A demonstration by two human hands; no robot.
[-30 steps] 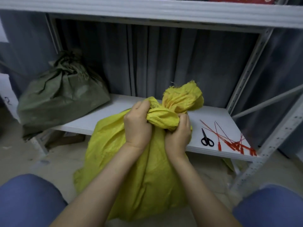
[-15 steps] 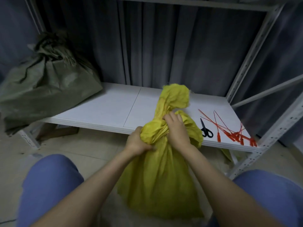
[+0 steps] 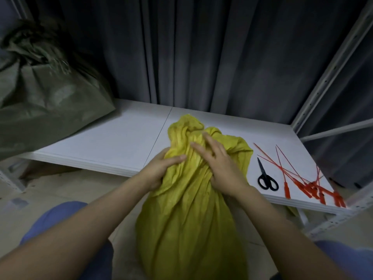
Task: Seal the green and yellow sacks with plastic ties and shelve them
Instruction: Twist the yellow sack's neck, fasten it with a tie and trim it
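Left hand [image 3: 161,170], centre of frame: clasps the bunched neck of the yellow woven sack [image 3: 187,219] from the left. The thumb lies over the fabric; the fingers are hidden under it. Right hand [image 3: 220,168]: fingers spread and fairly straight, laid on top of the same gathered cloth and pressing it, not pinching. Both forearms are bare and come in from the bottom corners.

Yellow woven sack: bulky, centre to lower centre of frame, between the blue-clad knees [image 3: 60,219]. Its base runs out of view at the bottom edge. Its crumpled top leans forward over the front edge of the white shelf board [image 3: 121,142].

Right of the sack, on the board: black-handled scissors [image 3: 266,178], blades together, tips pointing toward the back. Just right of them is a loose bundle of red plastic ties [image 3: 302,178]. Their thin tails fan toward the upper left, and some pass close by the scissor blades.

Upper left of frame: olive-green woven sack [image 3: 46,98] on the left end of the board, mouth gathered at the top. It is too blurred to tell how it is fastened.

Behind: dark grey pleated curtain [image 3: 201,57]. Right edge: pale perforated metal upright [image 3: 327,77]. Lower left: pale floor [image 3: 60,188].
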